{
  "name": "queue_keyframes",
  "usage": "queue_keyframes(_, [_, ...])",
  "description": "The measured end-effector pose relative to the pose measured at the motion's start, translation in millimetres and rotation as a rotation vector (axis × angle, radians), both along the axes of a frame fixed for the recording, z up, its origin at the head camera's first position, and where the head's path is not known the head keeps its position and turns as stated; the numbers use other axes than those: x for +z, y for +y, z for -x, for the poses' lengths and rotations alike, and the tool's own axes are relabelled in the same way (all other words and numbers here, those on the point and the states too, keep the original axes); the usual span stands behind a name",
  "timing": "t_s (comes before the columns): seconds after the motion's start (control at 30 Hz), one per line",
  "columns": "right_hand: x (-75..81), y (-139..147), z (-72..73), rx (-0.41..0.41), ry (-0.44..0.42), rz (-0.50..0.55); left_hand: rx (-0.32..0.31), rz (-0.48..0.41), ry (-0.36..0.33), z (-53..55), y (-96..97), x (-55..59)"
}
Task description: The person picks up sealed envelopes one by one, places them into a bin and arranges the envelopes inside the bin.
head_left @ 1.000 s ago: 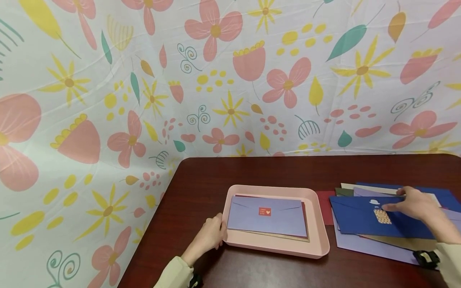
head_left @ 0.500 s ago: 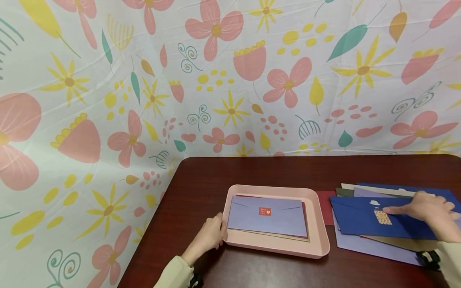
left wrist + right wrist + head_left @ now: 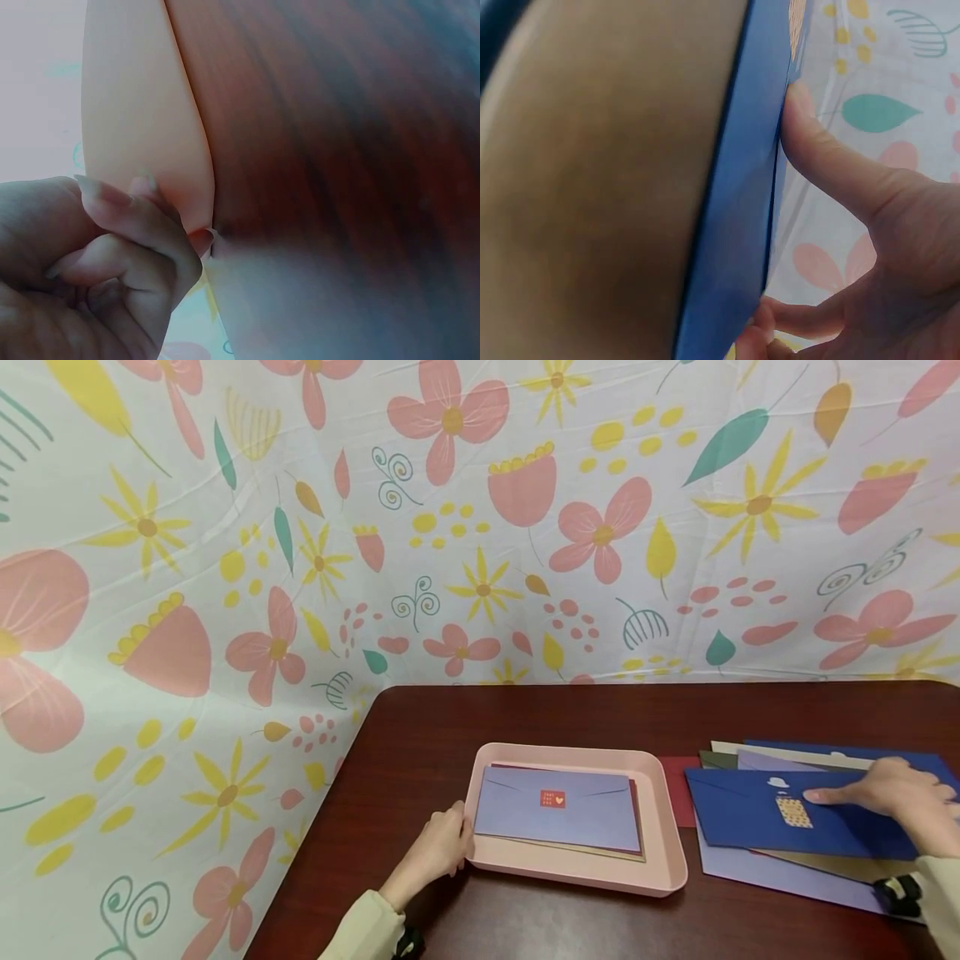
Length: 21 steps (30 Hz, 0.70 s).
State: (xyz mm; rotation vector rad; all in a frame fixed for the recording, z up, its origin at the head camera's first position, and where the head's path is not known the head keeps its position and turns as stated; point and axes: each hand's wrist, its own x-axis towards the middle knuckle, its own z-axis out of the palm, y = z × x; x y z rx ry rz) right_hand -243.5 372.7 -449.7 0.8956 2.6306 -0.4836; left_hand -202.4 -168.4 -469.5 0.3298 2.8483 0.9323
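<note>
My left hand [image 3: 435,839] grips the left side of a pink tray [image 3: 573,878], its fingers curled against the outer wall [image 3: 150,97] in the left wrist view. In the tray lies a lavender envelope [image 3: 517,818] with a small red sticker, over a red and a tan one. Further right, a dark blue envelope [image 3: 738,814] with a patterned sticker tops a loose pile. My right hand [image 3: 900,789] holds that blue envelope, thumb flat on its face. The right wrist view shows the thumb on the blue paper [image 3: 735,180] and other fingers curled by its edge.
Under and behind the blue envelope are another lavender envelope [image 3: 780,878], a tan one [image 3: 832,864], a cream one [image 3: 723,747] and a second blue one [image 3: 926,764]. A red envelope [image 3: 678,793] pokes out beside the tray. A flowered cloth [image 3: 480,527] hangs behind the dark wood table [image 3: 525,714].
My right hand has shifted right across the blue envelope, its fingers drawing back while the thumb stays on the face. My left hand and the tray have stayed put.
</note>
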Motion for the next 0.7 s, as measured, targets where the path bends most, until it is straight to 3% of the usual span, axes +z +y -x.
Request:
queue_keyframes(0.27, [-5.9,8,-2.4,0.083,0.059,-0.085,0.002,0.010,0.015,-1.0,0.3,-0.2])
queue_keyframes(0.43, [-11.5,18,-1.9,0.076,0.121,-0.098,0.004,0.014,0.016,-0.6,0.6,-0.3])
queue_keyframes(0.7, [-48.5,54,9.1,-0.098,0.287,0.265,0.013,0.009,0.001,-1.6,0.8,-0.2])
